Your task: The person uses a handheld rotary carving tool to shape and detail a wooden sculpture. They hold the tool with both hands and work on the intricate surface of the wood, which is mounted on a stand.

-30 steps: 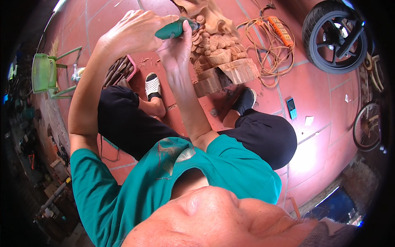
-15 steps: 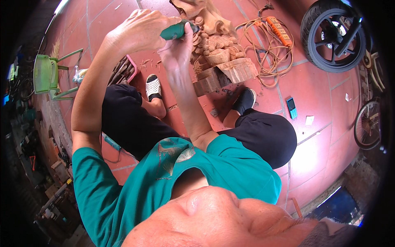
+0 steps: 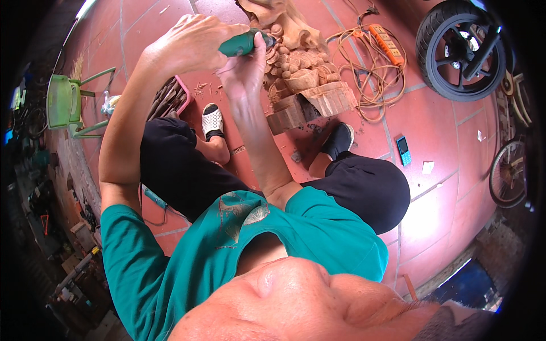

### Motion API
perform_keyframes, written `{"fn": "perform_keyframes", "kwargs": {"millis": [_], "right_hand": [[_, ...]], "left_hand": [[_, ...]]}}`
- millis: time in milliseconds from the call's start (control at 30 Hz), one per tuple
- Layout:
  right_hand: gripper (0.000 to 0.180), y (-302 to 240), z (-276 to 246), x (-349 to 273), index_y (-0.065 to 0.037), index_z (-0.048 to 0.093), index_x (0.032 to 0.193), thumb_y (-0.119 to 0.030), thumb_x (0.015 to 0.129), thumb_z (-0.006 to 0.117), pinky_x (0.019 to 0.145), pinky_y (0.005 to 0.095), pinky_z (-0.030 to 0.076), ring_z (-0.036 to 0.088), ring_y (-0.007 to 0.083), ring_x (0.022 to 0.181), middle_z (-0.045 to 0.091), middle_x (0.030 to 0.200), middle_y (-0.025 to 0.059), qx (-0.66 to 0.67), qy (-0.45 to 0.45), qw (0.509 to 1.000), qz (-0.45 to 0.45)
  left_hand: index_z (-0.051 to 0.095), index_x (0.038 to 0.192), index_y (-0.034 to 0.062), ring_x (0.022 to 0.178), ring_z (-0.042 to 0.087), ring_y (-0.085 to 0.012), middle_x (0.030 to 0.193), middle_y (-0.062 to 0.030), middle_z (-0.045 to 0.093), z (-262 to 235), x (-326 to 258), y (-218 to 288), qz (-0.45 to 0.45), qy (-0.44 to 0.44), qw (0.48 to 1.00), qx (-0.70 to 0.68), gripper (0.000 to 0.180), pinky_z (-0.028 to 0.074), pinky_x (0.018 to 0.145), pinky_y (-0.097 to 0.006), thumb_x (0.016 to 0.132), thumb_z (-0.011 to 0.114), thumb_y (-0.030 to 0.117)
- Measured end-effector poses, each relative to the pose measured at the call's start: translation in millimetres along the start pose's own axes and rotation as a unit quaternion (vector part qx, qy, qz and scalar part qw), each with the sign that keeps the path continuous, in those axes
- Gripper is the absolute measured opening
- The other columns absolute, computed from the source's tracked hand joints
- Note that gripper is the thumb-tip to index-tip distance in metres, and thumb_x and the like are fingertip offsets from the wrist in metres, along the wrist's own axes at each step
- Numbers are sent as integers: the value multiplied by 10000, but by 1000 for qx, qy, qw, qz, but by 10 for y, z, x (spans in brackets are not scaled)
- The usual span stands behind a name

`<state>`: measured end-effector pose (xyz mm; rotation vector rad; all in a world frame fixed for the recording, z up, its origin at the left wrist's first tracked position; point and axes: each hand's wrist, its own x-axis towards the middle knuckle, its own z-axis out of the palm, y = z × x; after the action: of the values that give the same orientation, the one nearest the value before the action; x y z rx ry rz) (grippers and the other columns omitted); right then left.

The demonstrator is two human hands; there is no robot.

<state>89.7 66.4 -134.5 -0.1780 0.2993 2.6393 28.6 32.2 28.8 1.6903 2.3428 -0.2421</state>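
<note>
Two hands: the green tool (image 3: pixel 238 44) is gripped by the left hand (image 3: pixel 190 45), which is closed round its rear, index finger stretched forward; the thumb of the right hand (image 3: pixel 242 71) is laid against the tool's front, but its other fingers are hidden, so how far they are closed cannot be told.
Wood carving (image 3: pixel 307 68): it is set on the floor tiles (image 3: pixel 421 119) ahead of the feet, just beyond the tool; whether it is touched by the tip cannot be made out.
Shaped parts: discs, beads and a bowl-like form are already cut in relief, so the modelling is judged well advanced.
Raw parts: the blocky base (image 3: pixel 327 99) is left rough and flat-faced; finer smoothing among the discs is probably left to be done.
Grain and surface: the upper folds are pale, flowing and fairly smooth; the clustered middle is matt, knobbly and reddish brown; the base is coarsely streaked and split by a dark gap.
Tool body: it is rounded, smooth and apparently plastic.
Shavings (image 3: pixel 200 88): thin reddish slivers are scattered beside the pink tray (image 3: pixel 184 90), where dark, slender rods (image 3: pixel 165 101) are heaped.
</note>
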Motion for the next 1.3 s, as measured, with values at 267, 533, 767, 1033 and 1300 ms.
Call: {"fn": "perform_keyframes", "kwargs": {"millis": [267, 533, 767, 1033, 1300], "right_hand": [[343, -74, -7, 32, -124, 627, 1172, -420, 1000, 641, 1009, 375, 526, 660, 158, 1106, 688, 1162, -1, 3, -13, 1000, 13], [333, -73, -9, 105, -130, 631, 1166, -415, 996, 647, 990, 377, 539, 665, 164, 1100, 692, 1164, -3, -2, -14, 1000, 10], [354, -76, -7, 44, -142, 617, 1180, -439, 991, 642, 984, 381, 542, 668, 161, 1095, 687, 1168, -8, -5, -14, 1000, 5], [388, -8, -117, 50, -144, 628, 1217, -447, 976, 652, 966, 451, 548, 667, 192, 1141, 696, 1229, 21, -13, -3, 1000, -14], [360, 62, -8, -33, -125, 625, 1217, -406, 993, 656, 986, 431, 551, 670, 198, 1141, 694, 1232, 26, -2, -51, 998, 37]], "left_hand": [[555, 1437, 157, 815, 675, -414, 834, -219, 688, 20, 40, -7, 18, 10, 1000, 10, 688, 511, 736, -506, 756, 633, 107], [543, 1459, 142, 823, 679, -428, 858, -236, 693, 62, 44, -37, 11, 25, 999, 28, 719, 520, 761, -513, 747, 640, 108], [553, 1444, 170, 841, 682, -432, 865, -233, 695, 12, 61, 32, -2, -7, 1000, 0, 683, 528, 751, -506, 771, 652, 109], [632, 1323, 172, 911, 708, -399, 962, -180, 742, -38, 13, 36, -11, -20, 1000, -1, 566, 565, 831, -492, 761, 694, 153], [631, 1313, 224, 956, 689, -404, 1040, -155, 737, -41, -182, -109, 9, 19, 1000, -12, 478, 552, 834, -498, 841, 619, 156]]}}
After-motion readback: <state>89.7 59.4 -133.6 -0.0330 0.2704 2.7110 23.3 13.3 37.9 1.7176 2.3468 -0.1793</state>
